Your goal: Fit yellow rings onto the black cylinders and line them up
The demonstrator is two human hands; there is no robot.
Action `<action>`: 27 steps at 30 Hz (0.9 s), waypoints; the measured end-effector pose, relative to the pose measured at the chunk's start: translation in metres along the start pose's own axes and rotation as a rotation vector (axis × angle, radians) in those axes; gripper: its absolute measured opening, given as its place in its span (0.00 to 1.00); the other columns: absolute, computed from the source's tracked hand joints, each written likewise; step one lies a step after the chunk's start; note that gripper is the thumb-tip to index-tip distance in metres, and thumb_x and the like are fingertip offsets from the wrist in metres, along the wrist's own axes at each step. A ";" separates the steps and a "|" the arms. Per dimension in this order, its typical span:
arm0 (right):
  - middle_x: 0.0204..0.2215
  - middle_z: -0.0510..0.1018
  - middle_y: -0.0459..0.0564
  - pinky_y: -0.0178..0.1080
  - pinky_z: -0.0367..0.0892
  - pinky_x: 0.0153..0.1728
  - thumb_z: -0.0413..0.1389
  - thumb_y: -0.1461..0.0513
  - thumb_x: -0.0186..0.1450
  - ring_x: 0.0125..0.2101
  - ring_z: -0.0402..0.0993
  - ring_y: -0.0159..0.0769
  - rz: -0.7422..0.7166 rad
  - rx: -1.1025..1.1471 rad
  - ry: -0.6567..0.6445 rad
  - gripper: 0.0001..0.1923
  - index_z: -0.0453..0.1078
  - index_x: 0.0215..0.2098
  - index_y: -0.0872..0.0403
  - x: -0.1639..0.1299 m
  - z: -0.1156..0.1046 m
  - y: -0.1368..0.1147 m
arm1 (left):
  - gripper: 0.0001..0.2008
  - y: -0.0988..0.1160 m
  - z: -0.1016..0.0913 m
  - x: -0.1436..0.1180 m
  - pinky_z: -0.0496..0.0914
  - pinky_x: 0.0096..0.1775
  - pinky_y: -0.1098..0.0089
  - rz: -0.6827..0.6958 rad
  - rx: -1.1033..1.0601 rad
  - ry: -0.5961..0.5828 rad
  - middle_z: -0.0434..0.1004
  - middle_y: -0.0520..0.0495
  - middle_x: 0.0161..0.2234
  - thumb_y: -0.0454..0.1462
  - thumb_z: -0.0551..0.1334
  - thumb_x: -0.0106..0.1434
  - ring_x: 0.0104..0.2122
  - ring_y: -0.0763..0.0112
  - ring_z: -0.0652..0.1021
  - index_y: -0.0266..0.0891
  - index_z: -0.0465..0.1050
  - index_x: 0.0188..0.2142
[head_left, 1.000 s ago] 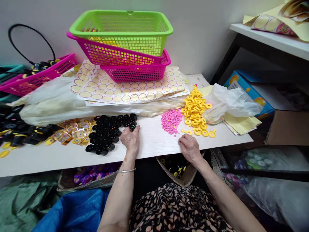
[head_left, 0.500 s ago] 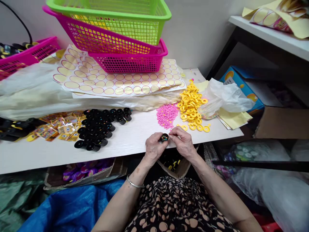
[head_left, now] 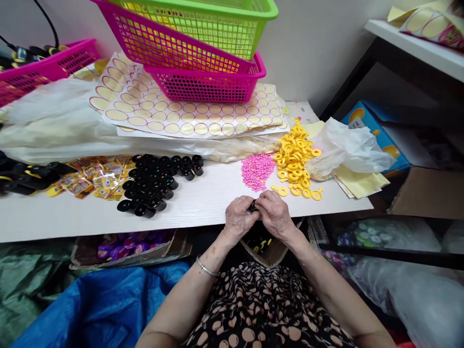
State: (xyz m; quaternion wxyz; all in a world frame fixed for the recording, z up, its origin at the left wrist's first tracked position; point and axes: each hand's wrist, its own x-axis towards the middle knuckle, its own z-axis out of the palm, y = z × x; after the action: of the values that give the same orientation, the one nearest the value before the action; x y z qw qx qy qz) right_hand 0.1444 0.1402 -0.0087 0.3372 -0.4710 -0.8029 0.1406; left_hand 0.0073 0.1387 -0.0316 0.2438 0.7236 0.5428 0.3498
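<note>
Over the table's front edge, my left hand (head_left: pixel 239 216) is closed around a small black plastic cup (head_left: pixel 253 206). My right hand (head_left: pixel 274 212) has its thumb and fingers pressed together at the cup's right rim, covering much of its mouth. Whether a small piece is pinched between those fingers is hidden. Just beyond the hands lies a heap of small pink pieces (head_left: pixel 257 171). To its right is a pile of yellow plastic rings with tabs (head_left: pixel 295 157). Several more black cups (head_left: pixel 154 183) stand grouped on the left, next to small shiny printed packets (head_left: pixel 97 179).
Stacked pink baskets (head_left: pixel 213 87) and a green basket (head_left: pixel 203 29) stand at the back on sticker sheets (head_left: pixel 188 118). A plastic bag (head_left: pixel 348 145) lies right of the rings. Under the table edge are a carton with black and yellow parts (head_left: pixel 270 253) and a box of purple items (head_left: pixel 126 246).
My right fingers have moved left onto the cup's rim and now cover more of its mouth. The cup looks tilted compared with before. The whole view has shifted slightly.
</note>
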 end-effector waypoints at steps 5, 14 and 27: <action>0.28 0.68 0.50 0.39 0.61 0.35 0.48 0.68 0.61 0.33 0.62 0.37 0.063 -0.012 0.007 0.10 0.70 0.28 0.53 0.002 0.001 -0.005 | 0.05 -0.001 -0.001 0.001 0.64 0.37 0.71 -0.006 0.005 -0.011 0.73 0.49 0.29 0.33 0.59 0.50 0.32 0.69 0.71 0.40 0.70 0.29; 0.26 0.65 0.46 0.37 0.63 0.33 0.54 0.66 0.58 0.30 0.64 0.32 0.246 0.386 0.105 0.06 0.72 0.29 0.52 0.000 0.005 -0.006 | 0.04 -0.001 -0.003 0.002 0.65 0.34 0.72 -0.033 -0.101 0.014 0.71 0.50 0.27 0.33 0.59 0.50 0.30 0.71 0.70 0.39 0.70 0.28; 0.38 0.70 0.54 0.40 0.64 0.37 0.51 0.64 0.59 0.37 0.66 0.39 0.322 -0.152 0.322 0.09 0.68 0.38 0.55 -0.013 -0.014 0.044 | 0.04 -0.004 0.000 0.002 0.65 0.35 0.72 -0.017 -0.083 0.070 0.72 0.50 0.30 0.33 0.61 0.51 0.32 0.71 0.72 0.39 0.70 0.29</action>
State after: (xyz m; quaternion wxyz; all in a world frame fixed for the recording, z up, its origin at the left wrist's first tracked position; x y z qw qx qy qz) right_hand 0.1873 0.1508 -0.0273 0.3976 -0.6332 -0.6618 0.0548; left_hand 0.0046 0.1415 -0.0342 0.2573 0.6955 0.5422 0.3950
